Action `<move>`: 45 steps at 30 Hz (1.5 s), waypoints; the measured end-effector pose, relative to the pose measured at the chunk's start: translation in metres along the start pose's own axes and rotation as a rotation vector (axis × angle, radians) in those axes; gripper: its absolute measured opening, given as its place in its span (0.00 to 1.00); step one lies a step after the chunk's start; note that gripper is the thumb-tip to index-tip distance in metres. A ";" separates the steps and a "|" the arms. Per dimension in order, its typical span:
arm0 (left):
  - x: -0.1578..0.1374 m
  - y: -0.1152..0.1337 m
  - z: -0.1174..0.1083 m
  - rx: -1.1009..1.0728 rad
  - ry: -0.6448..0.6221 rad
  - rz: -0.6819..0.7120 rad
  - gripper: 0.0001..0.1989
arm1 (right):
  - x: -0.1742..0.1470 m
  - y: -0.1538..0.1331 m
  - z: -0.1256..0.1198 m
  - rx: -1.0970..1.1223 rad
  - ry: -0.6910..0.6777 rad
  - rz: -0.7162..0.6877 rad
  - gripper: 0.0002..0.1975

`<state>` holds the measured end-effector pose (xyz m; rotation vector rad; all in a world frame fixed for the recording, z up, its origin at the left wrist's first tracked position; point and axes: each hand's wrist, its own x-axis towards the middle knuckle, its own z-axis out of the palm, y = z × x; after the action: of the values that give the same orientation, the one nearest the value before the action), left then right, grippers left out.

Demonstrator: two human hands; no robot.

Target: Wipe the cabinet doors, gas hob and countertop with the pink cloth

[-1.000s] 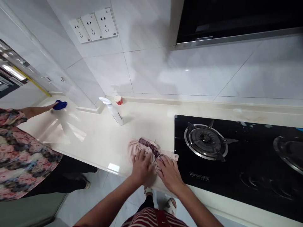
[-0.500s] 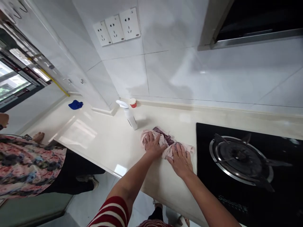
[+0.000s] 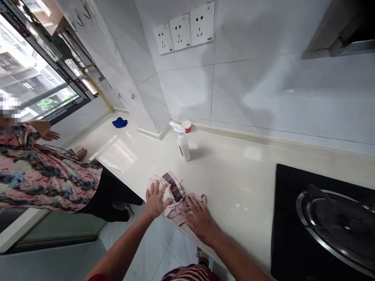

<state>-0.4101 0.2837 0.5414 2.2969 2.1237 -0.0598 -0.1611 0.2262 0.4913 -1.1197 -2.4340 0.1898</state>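
A pale pink cloth [image 3: 170, 212] with a dark purplish patch lies bunched on the cream countertop, close to its front edge. My left hand [image 3: 156, 201] rests flat on the cloth's left part with fingers spread. On its right part lies my right hand [image 3: 200, 220], palm down and fingers stretched out. Both hands press on the cloth from above, not wrapped round it. Beyond the cloth a white spray bottle [image 3: 183, 146] stands upright, apart from both hands.
A red and white paper cup [image 3: 186, 126] stands by the wall. A black gas stove [image 3: 288, 234] is at the right. A blue cloth [image 3: 120, 122] lies on the far-left counter, near a person in a floral top [image 3: 58, 179]. Wall sockets [image 3: 181, 31] are above.
Both hands have slid the cloth left and toward the counter's front edge, away from the stove. The view has turned left, and more of the other person shows.
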 end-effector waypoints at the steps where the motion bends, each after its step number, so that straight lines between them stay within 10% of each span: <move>1: 0.002 0.000 -0.001 0.009 -0.006 -0.041 0.38 | 0.003 0.005 -0.003 -0.006 0.002 0.025 0.31; 5: -0.002 0.030 0.001 -0.023 -0.025 -0.027 0.40 | -0.017 0.009 -0.022 -0.052 -0.008 0.214 0.28; 17: -0.066 0.203 0.017 -0.336 0.036 0.752 0.34 | -0.211 -0.017 -0.064 -0.131 0.239 0.518 0.14; 23: -0.102 0.265 0.029 -0.458 0.074 0.914 0.22 | -0.261 -0.020 -0.088 0.074 0.374 0.662 0.13; 35: -0.096 0.374 -0.007 -0.560 0.025 0.676 0.31 | -0.259 0.047 -0.178 -0.119 0.471 0.985 0.20; 45: -0.112 0.363 0.044 -0.531 0.150 0.872 0.44 | -0.219 0.081 -0.172 -0.079 0.123 0.945 0.21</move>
<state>-0.0583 0.1419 0.4956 2.6450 0.8314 0.6062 0.0972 0.1048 0.5442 -2.1580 -1.6397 0.2965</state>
